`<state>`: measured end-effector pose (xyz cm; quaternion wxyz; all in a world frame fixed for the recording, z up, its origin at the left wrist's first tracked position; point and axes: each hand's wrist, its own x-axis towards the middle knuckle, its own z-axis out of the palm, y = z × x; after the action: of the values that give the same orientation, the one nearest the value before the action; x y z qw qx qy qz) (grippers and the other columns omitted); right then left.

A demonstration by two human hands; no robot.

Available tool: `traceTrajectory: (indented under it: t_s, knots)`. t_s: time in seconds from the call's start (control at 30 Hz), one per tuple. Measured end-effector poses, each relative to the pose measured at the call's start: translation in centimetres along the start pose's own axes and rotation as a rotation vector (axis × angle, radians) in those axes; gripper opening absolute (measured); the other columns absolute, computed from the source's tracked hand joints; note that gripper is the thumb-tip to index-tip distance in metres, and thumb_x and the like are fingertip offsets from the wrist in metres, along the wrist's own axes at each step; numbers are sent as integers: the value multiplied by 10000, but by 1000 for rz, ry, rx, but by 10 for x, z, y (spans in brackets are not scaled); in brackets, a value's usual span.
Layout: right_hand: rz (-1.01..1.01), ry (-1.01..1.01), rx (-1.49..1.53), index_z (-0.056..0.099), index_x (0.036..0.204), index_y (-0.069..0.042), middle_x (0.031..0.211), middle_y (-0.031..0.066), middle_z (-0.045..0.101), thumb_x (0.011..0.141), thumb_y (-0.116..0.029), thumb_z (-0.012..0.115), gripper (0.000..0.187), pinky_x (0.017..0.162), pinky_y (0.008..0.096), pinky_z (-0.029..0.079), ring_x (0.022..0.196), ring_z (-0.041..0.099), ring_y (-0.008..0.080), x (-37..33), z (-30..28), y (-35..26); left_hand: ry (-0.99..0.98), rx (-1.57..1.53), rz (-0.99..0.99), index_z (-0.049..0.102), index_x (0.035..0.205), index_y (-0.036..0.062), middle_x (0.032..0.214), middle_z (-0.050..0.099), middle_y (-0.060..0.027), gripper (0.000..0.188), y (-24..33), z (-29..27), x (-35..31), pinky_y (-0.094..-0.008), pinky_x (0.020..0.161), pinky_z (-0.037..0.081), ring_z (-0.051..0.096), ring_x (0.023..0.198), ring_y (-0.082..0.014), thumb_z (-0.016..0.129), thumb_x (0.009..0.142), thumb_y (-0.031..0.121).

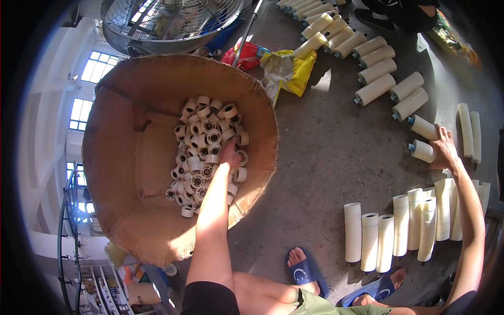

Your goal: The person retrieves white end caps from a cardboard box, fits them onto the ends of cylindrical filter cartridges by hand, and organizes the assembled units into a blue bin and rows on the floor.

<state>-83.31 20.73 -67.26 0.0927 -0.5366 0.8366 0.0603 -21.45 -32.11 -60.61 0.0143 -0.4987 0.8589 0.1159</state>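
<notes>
My left hand reaches into a large brown cardboard box, down among a heap of small cream tape rolls with dark-looking holes. Its fingers are mostly hidden by the rolls around them. Out to the right, my right hand is closed about the near ends of two short stacks of tape rolls lying on the floor. Its fingers are at the upper stack, and its thumb is beside the lower stack. Bluish ends stick out on the left of both stacks.
Several upright roll stacks stand near my right foot. More stacks lie in a curved row toward the back. A yellow bag lies beside the box, and a big caged fan stands behind it. Another person's dark shoes show at the top.
</notes>
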Motion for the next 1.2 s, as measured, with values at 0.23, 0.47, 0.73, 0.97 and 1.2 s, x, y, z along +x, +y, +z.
traceTrajectory:
  t_s: [0.23, 0.47, 0.73, 0.97, 1.2]
  knots:
    - [-34, 77, 37, 790, 1034, -164, 1551, 321, 361, 340, -402, 898, 742, 1163, 505, 279, 1399, 344, 431, 5, 0, -4, -145, -577, -52, 658, 1305, 4, 1036, 767, -113, 609, -45, -24, 24, -358, 788, 581, 724, 881, -199, 766, 706, -20]
    - [-36, 66, 40, 795, 1005, -157, 1537, 330, 376, 335, -384, 873, 712, 1149, 508, 301, 1391, 358, 434, 5, 5, -12, -250, -652, -250, 669, 1290, 42, 913, 709, -41, 571, 15, -32, 10, -290, 652, 516, 657, 749, -149, 794, 733, 61]
    - [-39, -42, 85, 795, 1031, -147, 1496, 357, 403, 353, -425, 901, 740, 1151, 517, 338, 1391, 378, 468, 6, -15, -13, -175, -951, -152, 718, 1181, -18, 1068, 751, -63, 426, 51, -65, -9, -295, 846, 566, 715, 914, -161, 824, 822, 186]
    - [-118, 51, 211, 809, 1097, -163, 1215, 259, 505, 429, -488, 907, 749, 1038, 505, 417, 1187, 474, 431, -11, -10, -21, -389, -1652, 300, 517, 1477, 47, 1456, 585, -145, 911, 120, -143, -79, -499, 1096, 503, 573, 1327, -343, 886, 766, 481]
    - [-360, 291, 519, 795, 1075, -148, 1257, 315, 558, 440, -449, 871, 707, 993, 573, 468, 1158, 555, 468, -59, -112, -116, -443, -1435, 458, 522, 1427, -33, 1371, 622, -164, 731, 186, -154, -128, -477, 1070, 524, 632, 1248, -306, 725, 894, 423]
